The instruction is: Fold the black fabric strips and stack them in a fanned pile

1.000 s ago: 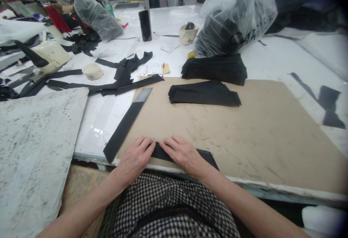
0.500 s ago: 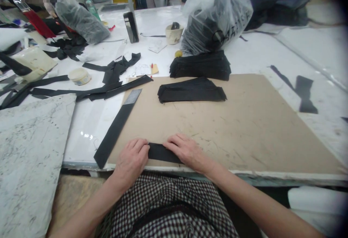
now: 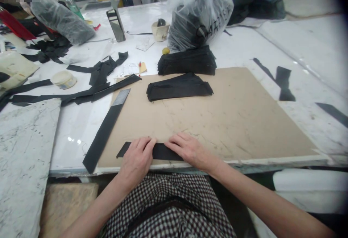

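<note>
A black fabric strip (image 3: 165,152) lies flat along the front edge of the brown board (image 3: 239,122). My left hand (image 3: 139,157) rests over its left part, fingers closed and pinching at its far edge; the strip's left end shows beyond the hand. Closed on the same edge further right is my right hand (image 3: 191,153), which covers the strip's right end. Another long black strip (image 3: 104,133) with a grey end slants across the board's left edge. Behind my hands lie a neat stack of black pieces (image 3: 179,90) and a taller stack (image 3: 187,62).
On the white table stand a plastic bag (image 3: 201,17), a phone (image 3: 116,25), a small cup (image 3: 160,31) and a round tub (image 3: 63,80). Black scraps (image 3: 100,72) lie left, others (image 3: 284,80) right. A marked white board (image 3: 24,158) juts out at left.
The view has swung slightly right. My left hand has slid rightward along the strip, closer to my right hand, uncovering the strip's left end. My right hand stays at its place on the strip.
</note>
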Demonstrator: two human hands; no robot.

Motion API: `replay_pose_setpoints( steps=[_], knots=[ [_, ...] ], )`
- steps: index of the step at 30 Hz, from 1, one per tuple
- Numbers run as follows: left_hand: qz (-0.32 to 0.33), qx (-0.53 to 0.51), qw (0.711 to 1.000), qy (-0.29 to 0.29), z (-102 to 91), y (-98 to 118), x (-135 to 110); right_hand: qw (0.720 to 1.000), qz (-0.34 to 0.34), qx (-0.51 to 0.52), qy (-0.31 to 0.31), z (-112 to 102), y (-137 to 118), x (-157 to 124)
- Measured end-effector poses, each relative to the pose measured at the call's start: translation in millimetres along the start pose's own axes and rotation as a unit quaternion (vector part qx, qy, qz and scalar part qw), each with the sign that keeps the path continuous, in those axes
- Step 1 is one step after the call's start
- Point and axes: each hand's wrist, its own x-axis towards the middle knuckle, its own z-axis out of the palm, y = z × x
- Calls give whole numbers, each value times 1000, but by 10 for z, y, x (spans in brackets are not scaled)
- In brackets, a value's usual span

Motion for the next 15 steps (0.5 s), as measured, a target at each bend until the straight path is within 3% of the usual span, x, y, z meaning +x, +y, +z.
replay_pose_setpoints(
  steps=[6, 15],
  knots=[
    [41, 32, 998, -22, -7, 118, 64, 1000, 15, 9, 4, -49, 5, -95],
    [18, -38, 999, 9, 145, 373, 263, 995, 89, 11, 33, -66, 36, -253]
  ],
)
